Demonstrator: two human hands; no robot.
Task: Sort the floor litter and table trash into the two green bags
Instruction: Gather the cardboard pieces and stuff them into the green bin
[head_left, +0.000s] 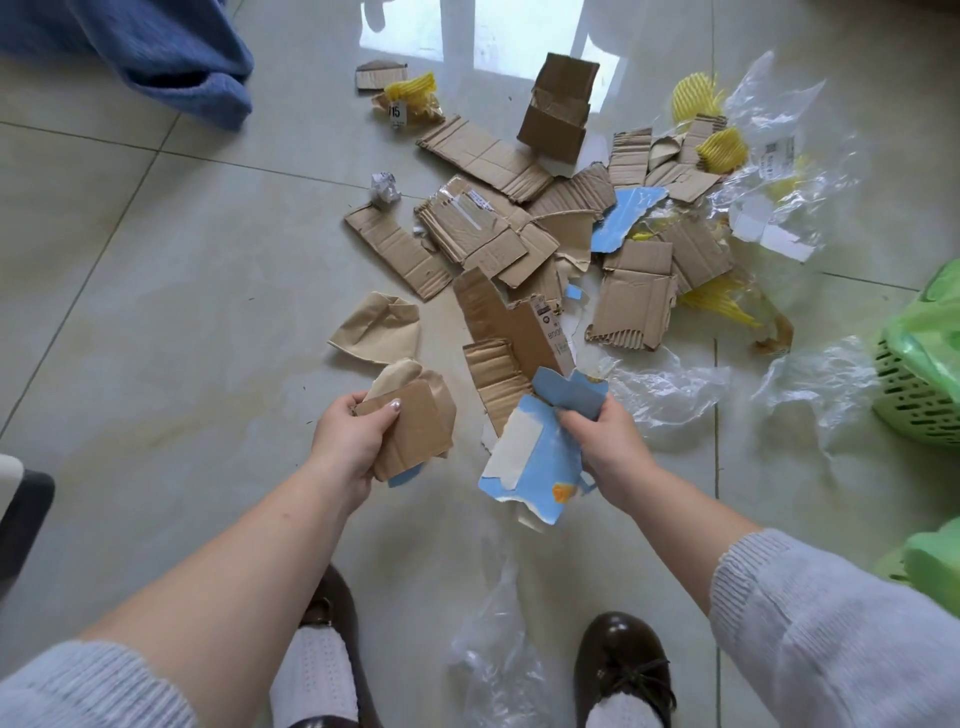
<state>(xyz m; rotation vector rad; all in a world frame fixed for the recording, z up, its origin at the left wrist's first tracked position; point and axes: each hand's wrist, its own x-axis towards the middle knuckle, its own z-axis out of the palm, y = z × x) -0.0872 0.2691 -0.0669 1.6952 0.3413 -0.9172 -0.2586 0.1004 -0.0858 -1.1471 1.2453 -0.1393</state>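
Two grips are loaded: the left hand (347, 441) clenches a stack of brown cardboard pieces (410, 426), thumb on top, while the right hand (605, 439) pinches torn blue card (540, 457) by its upper edge. Just beyond both grips, the cardboard heap (519, 244) sprawls over the floor (156, 291); to the right of the right grip lie clear plastic film (665, 387) and yellow foam netting (719, 148), and farther right, a green bag (930, 338) in a basket. Cardboard looks light and stiff, best taken by an edge; film seems limp, slippery, so bunching it should help.
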